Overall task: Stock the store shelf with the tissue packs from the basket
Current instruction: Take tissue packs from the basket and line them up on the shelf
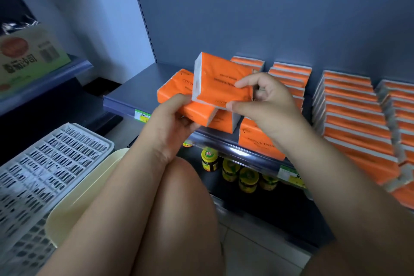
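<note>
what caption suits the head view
Left hand and right hand grip orange plastic-wrapped tissue packs at grey metal shelf

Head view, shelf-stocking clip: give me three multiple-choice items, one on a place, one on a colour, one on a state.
1. The jars stand: A below the shelf holding the tissue packs; B on the floor; C on top of the packs.
2. The packs' wrapping is: A blue; B orange; C green.
3. The right hand: A hangs open; B grips a pack; C rests flat on the shelf.
Answers: 1 A, their yellow lids show under the shelf edge. 2 B, every pack is orange with white ends. 3 B, thumb and fingers pinch a raised pack.
</note>
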{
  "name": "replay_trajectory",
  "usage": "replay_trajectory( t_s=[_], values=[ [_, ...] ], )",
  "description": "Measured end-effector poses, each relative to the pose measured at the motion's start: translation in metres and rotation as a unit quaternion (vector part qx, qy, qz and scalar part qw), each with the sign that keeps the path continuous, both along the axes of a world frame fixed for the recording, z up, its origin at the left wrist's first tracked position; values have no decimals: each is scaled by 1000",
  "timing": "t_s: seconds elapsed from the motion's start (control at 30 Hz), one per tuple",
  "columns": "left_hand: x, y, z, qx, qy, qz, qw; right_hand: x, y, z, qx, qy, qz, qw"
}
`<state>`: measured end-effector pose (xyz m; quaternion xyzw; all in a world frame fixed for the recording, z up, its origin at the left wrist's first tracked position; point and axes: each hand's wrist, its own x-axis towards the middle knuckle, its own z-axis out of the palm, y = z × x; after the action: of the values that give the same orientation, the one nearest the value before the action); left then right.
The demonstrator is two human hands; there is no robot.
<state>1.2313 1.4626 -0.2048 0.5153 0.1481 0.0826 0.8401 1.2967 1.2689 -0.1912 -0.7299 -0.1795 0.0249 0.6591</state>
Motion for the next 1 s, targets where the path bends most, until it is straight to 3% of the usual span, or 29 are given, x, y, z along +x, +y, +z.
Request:
replay_trajectory(
  t_s=[0.23,0.47,0.6,0.8,1.0],
  values=[
    [4,4,-8,22,-17,3,1000,7,-3,-8,33,-38,-39,998],
    [11,17,-13,40,9,22,999,11,-3,-20,-41,-47,-29,998],
    [16,31,-21,69,-40,9,997,8,-3,-16,-64,-109,-62,990],
    [19,43,-28,238,-66,-58,967,12,-7,-19,-63,-161,-107,979],
    [27,60,-39,382,-98,-15,919,15,-12,-19,-82,-180,-116,973]
  ],
)
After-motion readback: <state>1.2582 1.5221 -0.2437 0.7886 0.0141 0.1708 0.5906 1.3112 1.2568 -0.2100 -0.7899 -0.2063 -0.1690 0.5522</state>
